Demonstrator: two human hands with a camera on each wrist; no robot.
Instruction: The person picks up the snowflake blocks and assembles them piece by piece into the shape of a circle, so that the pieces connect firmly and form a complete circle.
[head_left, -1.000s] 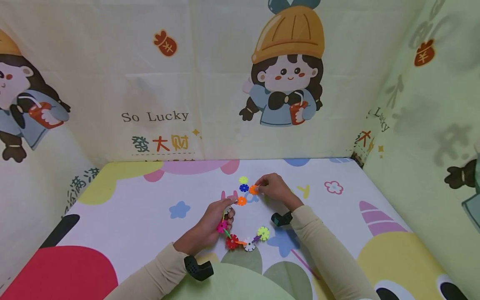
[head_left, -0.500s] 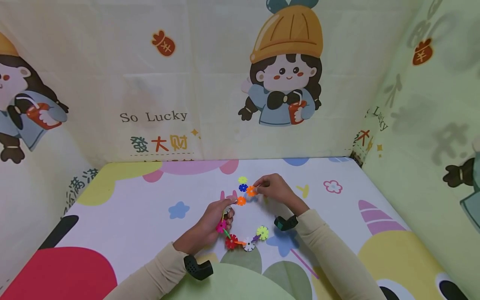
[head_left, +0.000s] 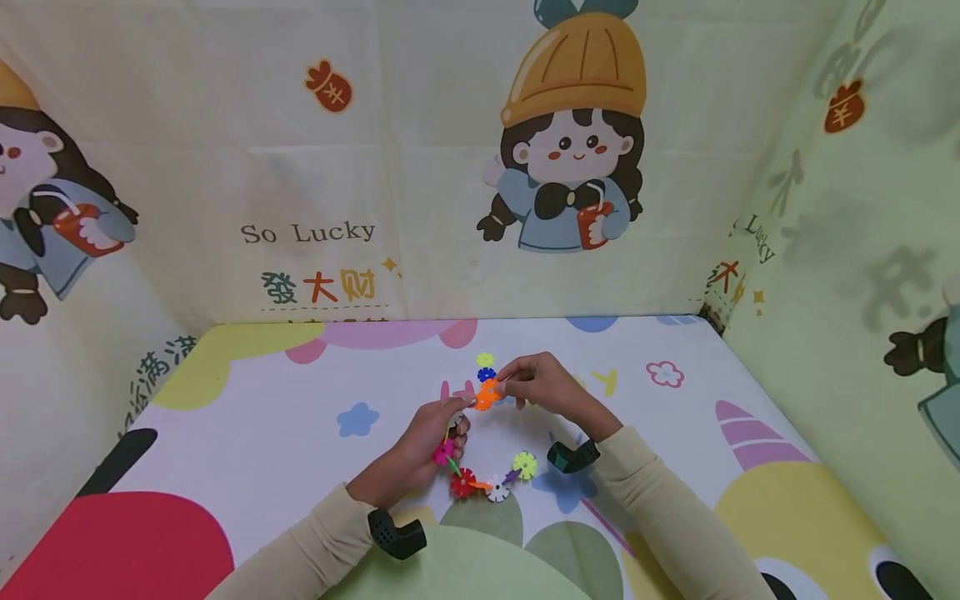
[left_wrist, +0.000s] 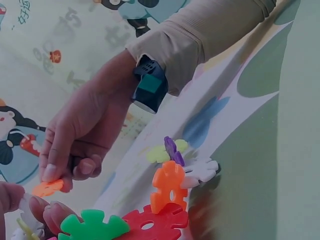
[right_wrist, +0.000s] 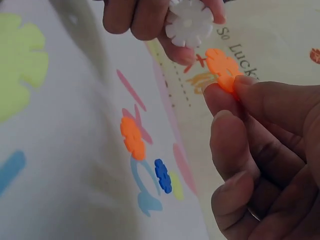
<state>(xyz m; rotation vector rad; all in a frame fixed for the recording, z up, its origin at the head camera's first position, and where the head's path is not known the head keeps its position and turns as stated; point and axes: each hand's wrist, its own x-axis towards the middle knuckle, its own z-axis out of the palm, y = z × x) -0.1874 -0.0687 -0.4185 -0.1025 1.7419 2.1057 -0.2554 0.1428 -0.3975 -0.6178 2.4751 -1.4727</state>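
My left hand (head_left: 422, 442) holds a curved chain of interlocked plastic snowflake discs, pinching the white disc (right_wrist: 189, 24) at its upper end. From there the chain runs through pink, a green disc (left_wrist: 94, 226), a red disc (left_wrist: 155, 224), an orange link (left_wrist: 169, 185), white and a purple disc (left_wrist: 174, 151) to a yellow-green disc (head_left: 526, 466). Between thumb and forefinger, my right hand (head_left: 553, 387) pinches an orange snowflake disc (right_wrist: 220, 66) close to the white one. A small gap separates these two discs in the right wrist view.
On the printed tabletop (head_left: 285, 450) beyond my hands lie a loose orange disc (right_wrist: 132, 138), a blue disc (right_wrist: 163, 176) and a yellow-green disc (right_wrist: 176, 184). A cloth backdrop (head_left: 442, 167) with cartoon prints rises behind the table and along its sides.
My right hand has moved left with the orange disc, closer to the left hand, and the disc now overlaps the loose orange one in the head view. The left hand stays put.
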